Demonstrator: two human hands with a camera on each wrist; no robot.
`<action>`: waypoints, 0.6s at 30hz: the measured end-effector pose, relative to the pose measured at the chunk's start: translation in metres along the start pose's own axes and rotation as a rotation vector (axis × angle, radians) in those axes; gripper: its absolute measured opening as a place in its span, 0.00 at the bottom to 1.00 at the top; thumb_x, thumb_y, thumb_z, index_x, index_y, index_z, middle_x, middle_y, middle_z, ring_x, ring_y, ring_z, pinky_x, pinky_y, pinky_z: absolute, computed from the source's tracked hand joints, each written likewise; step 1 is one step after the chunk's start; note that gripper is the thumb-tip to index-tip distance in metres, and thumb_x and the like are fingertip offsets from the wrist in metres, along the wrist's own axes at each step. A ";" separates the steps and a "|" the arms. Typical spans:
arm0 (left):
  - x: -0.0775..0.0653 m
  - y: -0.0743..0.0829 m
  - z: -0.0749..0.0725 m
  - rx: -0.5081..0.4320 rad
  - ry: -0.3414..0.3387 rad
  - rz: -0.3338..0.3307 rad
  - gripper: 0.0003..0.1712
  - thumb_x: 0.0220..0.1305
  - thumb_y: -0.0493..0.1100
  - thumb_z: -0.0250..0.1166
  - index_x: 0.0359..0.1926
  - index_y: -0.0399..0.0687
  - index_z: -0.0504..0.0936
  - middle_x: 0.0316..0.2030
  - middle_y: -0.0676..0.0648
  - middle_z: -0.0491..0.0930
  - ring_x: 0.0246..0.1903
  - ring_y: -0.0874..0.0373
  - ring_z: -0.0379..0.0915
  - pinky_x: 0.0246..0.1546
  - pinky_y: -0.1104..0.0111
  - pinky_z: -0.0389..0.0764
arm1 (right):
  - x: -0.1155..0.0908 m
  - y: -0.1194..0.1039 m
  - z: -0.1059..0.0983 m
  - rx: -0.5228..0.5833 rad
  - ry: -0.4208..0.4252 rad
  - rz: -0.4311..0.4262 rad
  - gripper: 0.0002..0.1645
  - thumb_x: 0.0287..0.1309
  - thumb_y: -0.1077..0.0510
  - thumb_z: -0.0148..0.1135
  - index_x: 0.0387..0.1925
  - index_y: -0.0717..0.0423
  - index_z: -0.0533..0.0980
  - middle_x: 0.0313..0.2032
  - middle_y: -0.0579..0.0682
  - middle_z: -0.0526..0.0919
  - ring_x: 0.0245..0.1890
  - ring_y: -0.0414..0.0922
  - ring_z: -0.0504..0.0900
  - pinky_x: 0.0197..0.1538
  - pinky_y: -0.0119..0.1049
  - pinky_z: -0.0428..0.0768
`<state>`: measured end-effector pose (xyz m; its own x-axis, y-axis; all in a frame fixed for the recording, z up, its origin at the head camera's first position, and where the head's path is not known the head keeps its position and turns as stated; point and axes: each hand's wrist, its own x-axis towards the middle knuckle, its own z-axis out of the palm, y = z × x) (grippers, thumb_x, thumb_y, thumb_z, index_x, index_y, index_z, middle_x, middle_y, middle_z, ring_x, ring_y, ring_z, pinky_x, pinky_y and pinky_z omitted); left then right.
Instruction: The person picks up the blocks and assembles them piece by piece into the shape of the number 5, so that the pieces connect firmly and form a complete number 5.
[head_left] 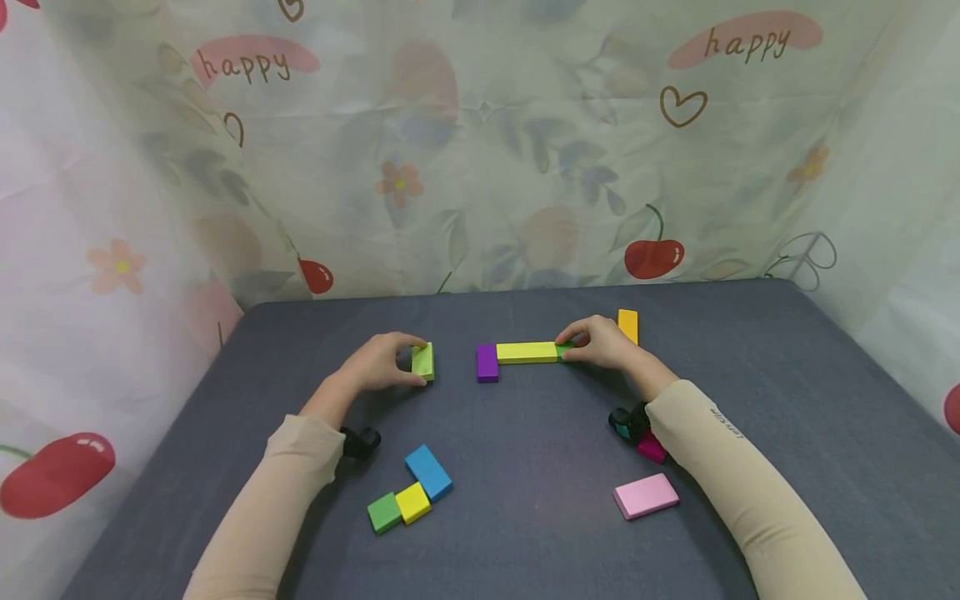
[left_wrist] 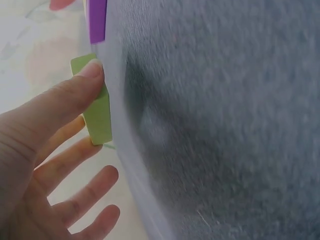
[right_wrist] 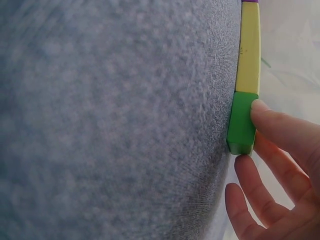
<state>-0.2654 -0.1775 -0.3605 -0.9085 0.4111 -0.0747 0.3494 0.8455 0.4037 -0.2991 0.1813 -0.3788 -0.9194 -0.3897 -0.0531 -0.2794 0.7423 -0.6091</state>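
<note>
My left hand (head_left: 375, 363) pinches a lime green block (head_left: 423, 363) between thumb and fingers, one at each short end. Its other fingers spread loosely in the left wrist view. To the right of it, a purple block (head_left: 487, 364) stands crosswise against the left end of a long yellow block (head_left: 527, 353). At that yellow block's right end is a green block (right_wrist: 242, 117), set end to end with it. My right hand (head_left: 602, 343) pinches this green block, partly covering it in the head view.
Behind the right hand lies an orange-yellow block (head_left: 628, 326). A magenta block (head_left: 651, 448), partly hidden by the right wrist, and a pink block (head_left: 647, 497) lie nearer. Blue (head_left: 429, 472), small yellow (head_left: 413, 502) and green (head_left: 386, 512) blocks cluster at front left on the dark cloth (head_left: 525, 533).
</note>
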 end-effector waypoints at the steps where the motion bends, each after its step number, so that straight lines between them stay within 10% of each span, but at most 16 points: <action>1: -0.001 0.002 0.001 0.001 0.002 0.008 0.35 0.53 0.49 0.70 0.62 0.45 0.71 0.61 0.37 0.70 0.59 0.41 0.67 0.57 0.49 0.71 | 0.000 0.000 0.000 -0.003 -0.001 -0.005 0.16 0.54 0.61 0.64 0.46 0.59 0.80 0.51 0.61 0.79 0.47 0.55 0.81 0.48 0.43 0.81; 18: -0.006 0.025 0.006 0.020 -0.003 0.045 0.35 0.52 0.52 0.70 0.61 0.48 0.73 0.59 0.41 0.73 0.54 0.44 0.72 0.53 0.52 0.75 | -0.002 0.001 0.000 0.000 0.002 0.000 0.16 0.54 0.61 0.64 0.46 0.58 0.80 0.51 0.60 0.80 0.45 0.53 0.81 0.46 0.41 0.81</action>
<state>-0.2501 -0.1563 -0.3557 -0.8909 0.4502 -0.0599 0.3948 0.8328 0.3881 -0.2980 0.1828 -0.3795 -0.9200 -0.3886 -0.0519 -0.2792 0.7424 -0.6090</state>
